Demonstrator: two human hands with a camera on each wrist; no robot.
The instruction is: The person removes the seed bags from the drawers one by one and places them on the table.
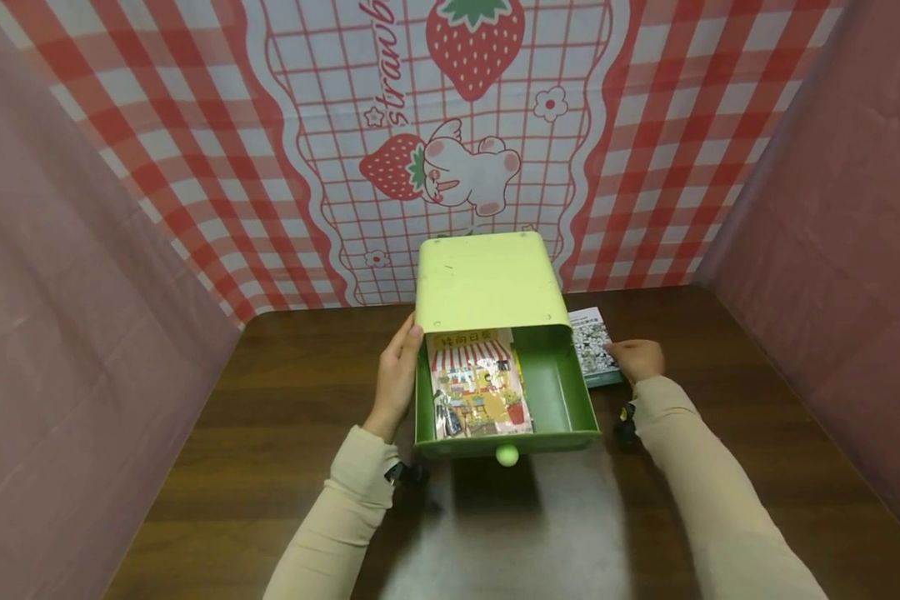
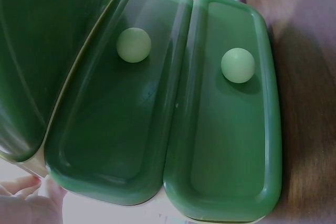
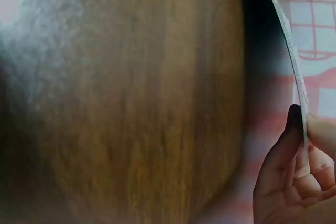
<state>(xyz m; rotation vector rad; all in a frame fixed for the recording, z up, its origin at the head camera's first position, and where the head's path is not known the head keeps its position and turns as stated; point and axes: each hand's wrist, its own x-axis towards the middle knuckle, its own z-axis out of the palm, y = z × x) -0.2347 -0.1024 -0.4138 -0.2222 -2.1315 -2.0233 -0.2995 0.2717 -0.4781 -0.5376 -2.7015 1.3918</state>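
Observation:
A small yellow-green cabinet [image 1: 487, 279] stands on the table, its top green drawer [image 1: 555, 387] pulled out. Inside the drawer, to the left, lies a glossy illustrated packet [image 1: 480, 387] showing a striped awning. My left hand [image 1: 397, 375] rests against the cabinet's left side near the top front edge, fingers along the wall; its fingertips [image 2: 50, 190] show at the lower left in the left wrist view. Right of the cabinet, my right hand [image 1: 640, 360] pinches a thin packet [image 1: 594, 346] printed with white flowers between thumb and fingers. The right wrist view shows that packet edge-on.
Two lower green drawers [image 2: 113, 108] with round pale knobs [image 2: 238, 65] are closed beneath the open one. The wooden table [image 1: 285, 433] extends to both sides. A strawberry-patterned cloth [image 1: 330, 150] hangs behind, and pink cloth [image 1: 832, 250] hangs at the sides.

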